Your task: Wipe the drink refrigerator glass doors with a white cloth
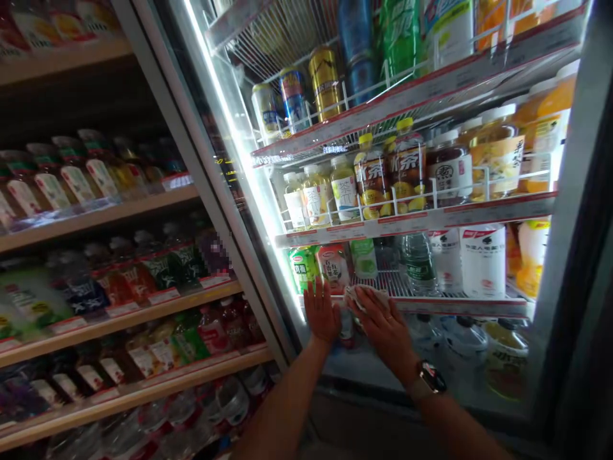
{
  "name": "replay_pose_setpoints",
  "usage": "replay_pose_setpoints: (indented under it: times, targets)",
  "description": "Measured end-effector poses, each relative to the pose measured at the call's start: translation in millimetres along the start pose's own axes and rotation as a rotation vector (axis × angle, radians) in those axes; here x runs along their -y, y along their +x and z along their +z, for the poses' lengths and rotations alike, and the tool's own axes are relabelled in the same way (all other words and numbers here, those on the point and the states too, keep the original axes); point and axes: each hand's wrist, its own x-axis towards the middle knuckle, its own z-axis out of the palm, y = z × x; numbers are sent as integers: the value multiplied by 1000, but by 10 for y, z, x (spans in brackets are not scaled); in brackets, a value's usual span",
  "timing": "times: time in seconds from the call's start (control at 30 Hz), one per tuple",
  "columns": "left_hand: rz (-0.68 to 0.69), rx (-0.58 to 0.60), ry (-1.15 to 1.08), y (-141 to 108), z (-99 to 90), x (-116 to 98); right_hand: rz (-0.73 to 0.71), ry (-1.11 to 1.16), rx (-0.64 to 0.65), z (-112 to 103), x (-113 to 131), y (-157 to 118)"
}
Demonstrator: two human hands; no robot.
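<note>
Inside the lit fridge, my left hand (322, 313) is raised with its fingers spread at the front edge of a lower shelf, below a green-labelled drink (302, 268). Beside it, my right hand (380, 319) presses a pale cloth (366, 297) against the shelf's front rail (460, 306). Its fingers lie over the cloth, and a watch (432, 377) sits on that wrist. A red-labelled drink (332, 265) stands just behind the hands. Farther right on this shelf are a clear bottle (419, 263) and white-labelled bottles (483, 260).
Above are wire-fronted shelves with tea bottles (372, 182) and cans (325, 83). Large bottles (506, 358) stand at the fridge bottom. A metal door frame (191, 153) separates the fridge from wooden shelves (177, 297) of drinks on the left.
</note>
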Motion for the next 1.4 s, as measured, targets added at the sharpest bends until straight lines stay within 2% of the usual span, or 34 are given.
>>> replay_pose_setpoints:
  times: [0.13, 0.27, 0.33, 0.4, 0.53, 0.63, 0.7, 0.8, 0.87, 0.93, 1.03, 1.13, 1.2, 1.3, 1.4]
  targets:
    - [-7, 19, -4, -24, 5, 0, 96, -108, -60, -250, -273, -30]
    - [-33, 50, -10, -47, 10, 1, 263, -203, -288, -506, -658, 21]
    - [-38, 52, -10, -57, 16, 2, 317, -199, -377, -564, -769, 68]
    - [-39, 44, -3, -63, 22, 2, 325, -176, -395, -533, -744, 103]
    - [-20, 33, 17, -53, 28, 0, 228, -133, -254, -222, -338, 55]
    - [-13, 17, 21, -35, 33, -4, -31, -88, -59, 44, -18, -102]
    - [-12, 2, 15, -30, 30, -7, -210, -70, 37, 135, 72, -201]
    - [-8, 4, -10, -32, -22, -5, -338, -95, 118, 89, 16, -193]
    - [3, 33, -36, -10, -106, 23, -394, -127, 153, -35, -88, -20]
    - [47, 75, -71, 68, -218, 101, -407, -163, 165, -185, -190, 296]
    - [110, 62, -110, 333, -372, 331, -353, -203, 121, -366, -279, 972]
    - [29, -9, -102, 692, -419, 623, -350, -189, 36, -412, -266, 1699]
    - [-17, -8, -87, 877, -387, 781, -332, -170, -32, -370, -208, 2074]
    - [-22, -1, -75, 978, -306, 903, -335, -170, -56, -251, -71, 2297]
    - [-21, -26, -61, 938, -256, 915, -458, -182, 61, -117, 61, 2069]
